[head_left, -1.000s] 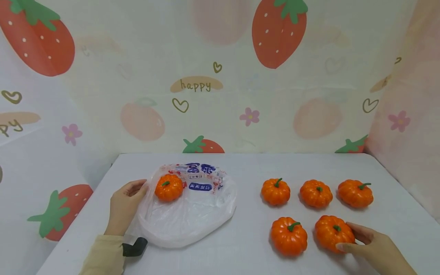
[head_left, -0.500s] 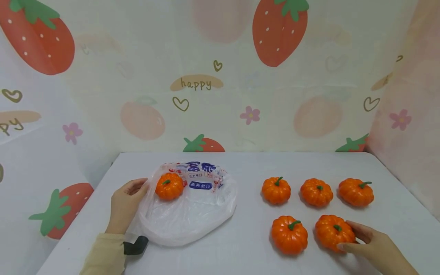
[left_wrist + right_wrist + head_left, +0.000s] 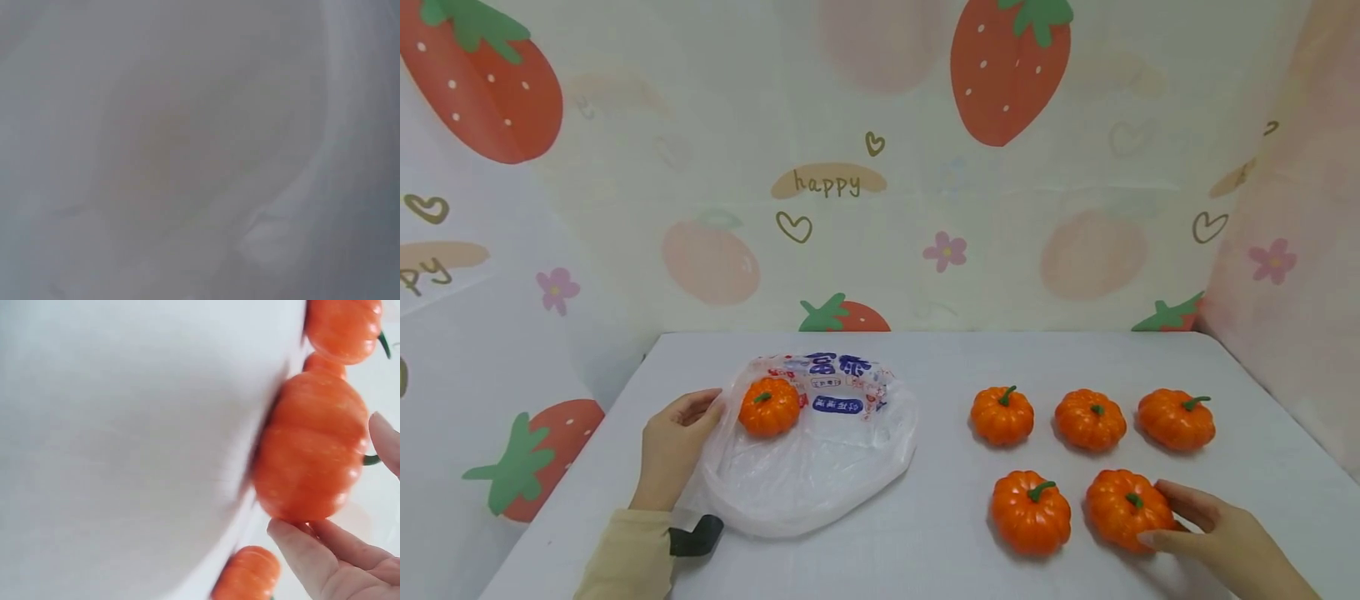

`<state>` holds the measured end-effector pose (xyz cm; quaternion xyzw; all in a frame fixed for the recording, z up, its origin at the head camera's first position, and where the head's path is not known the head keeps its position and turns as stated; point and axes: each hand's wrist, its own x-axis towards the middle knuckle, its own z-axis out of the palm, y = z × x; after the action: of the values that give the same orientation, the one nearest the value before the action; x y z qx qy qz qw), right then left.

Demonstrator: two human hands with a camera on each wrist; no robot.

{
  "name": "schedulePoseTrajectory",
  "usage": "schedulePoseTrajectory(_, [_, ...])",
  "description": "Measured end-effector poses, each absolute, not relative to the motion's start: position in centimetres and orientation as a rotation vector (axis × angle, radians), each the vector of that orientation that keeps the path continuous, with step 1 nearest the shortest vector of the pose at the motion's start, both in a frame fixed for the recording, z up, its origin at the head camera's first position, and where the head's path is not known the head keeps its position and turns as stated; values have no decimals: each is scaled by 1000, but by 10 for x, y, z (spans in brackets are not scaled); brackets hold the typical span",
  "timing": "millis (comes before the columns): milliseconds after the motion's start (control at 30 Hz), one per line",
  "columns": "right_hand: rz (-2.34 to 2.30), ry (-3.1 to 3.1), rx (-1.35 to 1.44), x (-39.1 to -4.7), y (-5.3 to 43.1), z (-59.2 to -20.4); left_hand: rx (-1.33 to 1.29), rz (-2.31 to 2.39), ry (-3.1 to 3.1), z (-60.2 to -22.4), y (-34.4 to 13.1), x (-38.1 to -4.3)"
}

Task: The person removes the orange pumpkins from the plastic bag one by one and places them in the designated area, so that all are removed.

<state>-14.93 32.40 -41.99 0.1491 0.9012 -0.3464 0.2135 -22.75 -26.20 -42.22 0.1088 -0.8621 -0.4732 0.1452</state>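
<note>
A translucent white plastic bag (image 3: 820, 483) lies spread with its mouth toward the camera, and a small orange pumpkin (image 3: 769, 407) sits inside at its left. My left hand (image 3: 676, 442) pinches the bag's left rim. In the left wrist view, the blurred whitish bag (image 3: 187, 156) fills the picture and hides the fingers. At the lower right, my right hand (image 3: 1221, 533) holds another small pumpkin (image 3: 1123, 510) from its right side, thumb in front and fingers behind. That pumpkin (image 3: 312, 444) rests on the table, its green stem showing in the right wrist view.
Several more pumpkins stand apart on the white table (image 3: 940, 542): one beside the held pumpkin (image 3: 1032, 512), and a back row with a left (image 3: 1002, 416), middle (image 3: 1090, 421) and right pumpkin (image 3: 1176, 420). Strawberry-printed cloth walls (image 3: 910, 208) enclose the table's back and sides.
</note>
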Motion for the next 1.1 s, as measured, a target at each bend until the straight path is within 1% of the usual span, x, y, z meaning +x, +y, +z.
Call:
schedulePoseTrajectory(133, [-942,2624,333,-150,325,-408,312,-1366,-2480,-421,-262,-228])
schedulePoseTrajectory(267, [-1056,2661,301,-152,311,-392,317,-1362,-2477,-420,-263,-228])
schedulePoseTrajectory(600, [-1386,2594,33,-159,230,-359,331,-1341,-2496,-423,-264,-229])
schedulePoseTrajectory(733, [-1538,2498,-98,-165,200,-355,327,-1343,-2486,-422,-265,-228])
schedulePoseTrajectory(933, [-1653,2384,-112,-174,159,-355,316,-1350,-2464,-420,-265,-227])
schedulePoseTrajectory(1100, [-1769,2274,-222,-181,131,-360,319,-1361,-2472,-421,-266,-228])
